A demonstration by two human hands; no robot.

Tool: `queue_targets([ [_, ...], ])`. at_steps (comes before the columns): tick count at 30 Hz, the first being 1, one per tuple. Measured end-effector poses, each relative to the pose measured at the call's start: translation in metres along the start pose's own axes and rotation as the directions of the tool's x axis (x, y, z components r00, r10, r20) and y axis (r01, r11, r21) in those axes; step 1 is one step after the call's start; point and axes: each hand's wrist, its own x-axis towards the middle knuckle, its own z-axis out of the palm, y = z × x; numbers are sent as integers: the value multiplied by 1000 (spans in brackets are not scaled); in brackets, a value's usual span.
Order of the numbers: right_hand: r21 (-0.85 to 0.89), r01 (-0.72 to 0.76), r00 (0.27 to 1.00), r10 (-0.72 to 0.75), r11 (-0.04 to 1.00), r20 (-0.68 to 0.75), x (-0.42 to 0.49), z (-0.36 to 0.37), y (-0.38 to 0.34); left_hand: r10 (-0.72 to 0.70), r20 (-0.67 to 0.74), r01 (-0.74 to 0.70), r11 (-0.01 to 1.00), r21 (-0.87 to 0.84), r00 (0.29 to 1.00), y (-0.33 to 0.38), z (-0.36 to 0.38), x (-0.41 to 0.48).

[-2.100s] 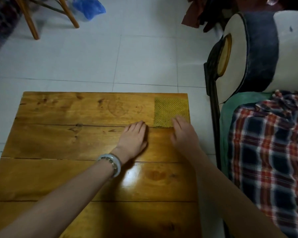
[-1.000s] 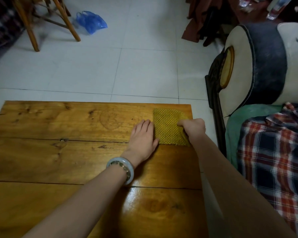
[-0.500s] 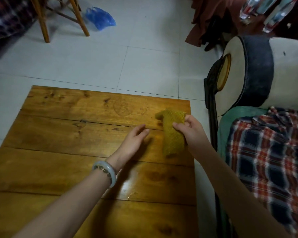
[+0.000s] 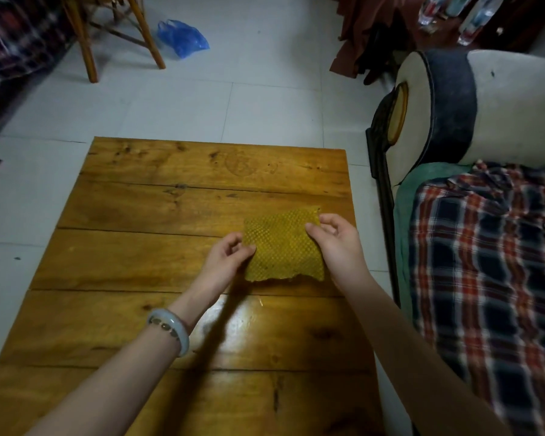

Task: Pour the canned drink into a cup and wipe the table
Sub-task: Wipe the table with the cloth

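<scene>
A yellow waffle-textured cloth [image 4: 282, 247] is held spread out just above the wooden table [image 4: 145, 253], towards its right side. My left hand [image 4: 225, 258] pinches the cloth's left edge between thumb and fingers; a pale bangle sits on that wrist. My right hand [image 4: 337, 243] grips the cloth's right edge near its upper corner. The cloth's lower edge hangs ragged and casts a shadow on the boards. A faint ring mark [image 4: 241, 166] shows on the far plank. No can or cup is in view.
A sofa with a round bolster arm [image 4: 447, 111] and a plaid cloth [image 4: 491, 262] stands close along the table's right edge. On the tiled floor beyond are wooden chair legs [image 4: 88, 51], a blue plastic bag [image 4: 183, 37] and bottles [image 4: 466, 17] at the far right.
The cloth lay flat at the table's far right corner. My right hand picked it up and brought it nearer; my left hand left the table and took its other edge, spreading it.
</scene>
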Motion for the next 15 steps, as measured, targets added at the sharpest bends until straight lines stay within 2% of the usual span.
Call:
queue_targets([
  [3,-110,30,997,-39,993,-74,-38,1,28,30,-22,-29,996,82,999,-16,-4,-36],
  [6,-314,102,982,-146,944,-119,-80,5,59,39,6,-39,980,197,999,-37,-8,-80],
  [10,-524,128,979,-193,842,-71,-129,10,103,-43,86,19,965,263,995,-74,-15,-131],
  [15,-608,120,984,-174,784,-30,-157,6,157,-95,98,57,939,338,991,-121,-16,-161],
])
